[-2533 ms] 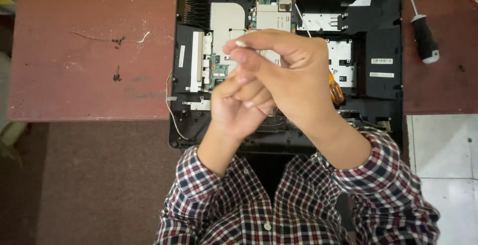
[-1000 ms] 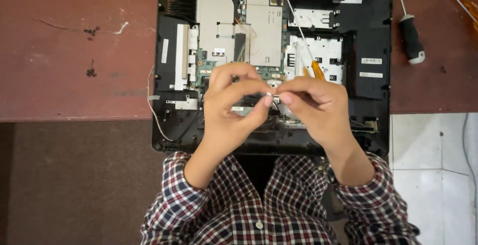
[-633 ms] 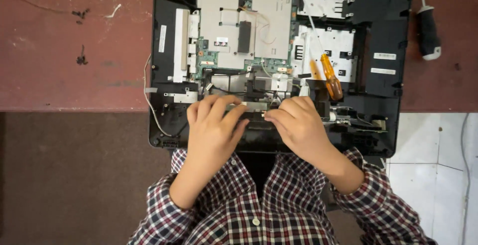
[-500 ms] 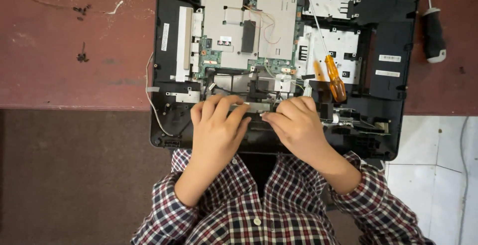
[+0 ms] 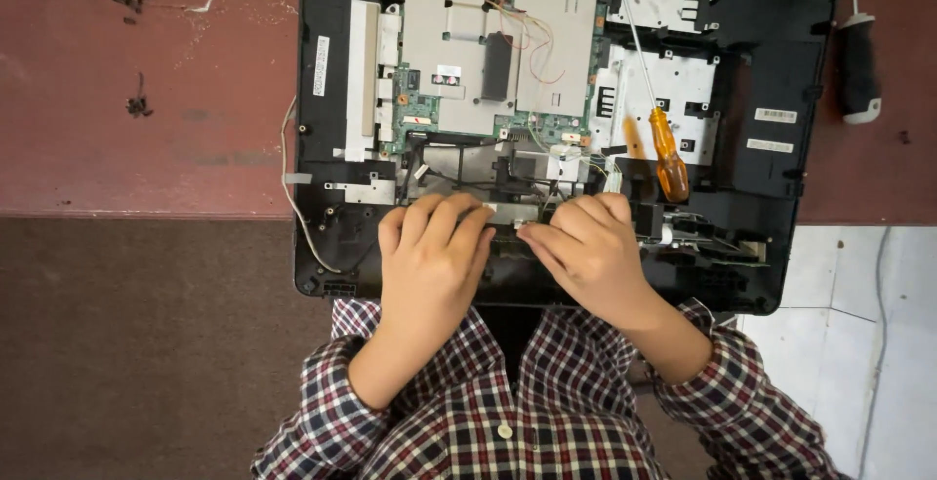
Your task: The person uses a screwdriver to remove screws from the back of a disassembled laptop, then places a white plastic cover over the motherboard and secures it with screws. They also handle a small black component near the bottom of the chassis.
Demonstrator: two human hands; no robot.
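Note:
An opened black laptop chassis (image 5: 327,236) lies on a red-brown table (image 5: 146,129), its green circuit board (image 5: 422,109) and grey metal shields (image 5: 439,12) bare. My left hand (image 5: 429,265) and my right hand (image 5: 586,251) rest side by side on the chassis' near part. Their fingertips pinch the two ends of a small pale strip (image 5: 509,214) that lies low against the chassis. The fingers cover most of the strip. Both sleeves are checked.
An orange-handled screwdriver (image 5: 668,153) lies inside the chassis just beyond my right hand. A black-handled screwdriver (image 5: 860,70) lies on the table at the right. A thin white cable (image 5: 291,202) hangs off the chassis' left side. Below the table edge are brown flooring (image 5: 146,343) and white tiles (image 5: 859,324).
Both hands came down from in front of the camera, where they held a small part together, onto the near part of the chassis. The view has closed in on the laptop.

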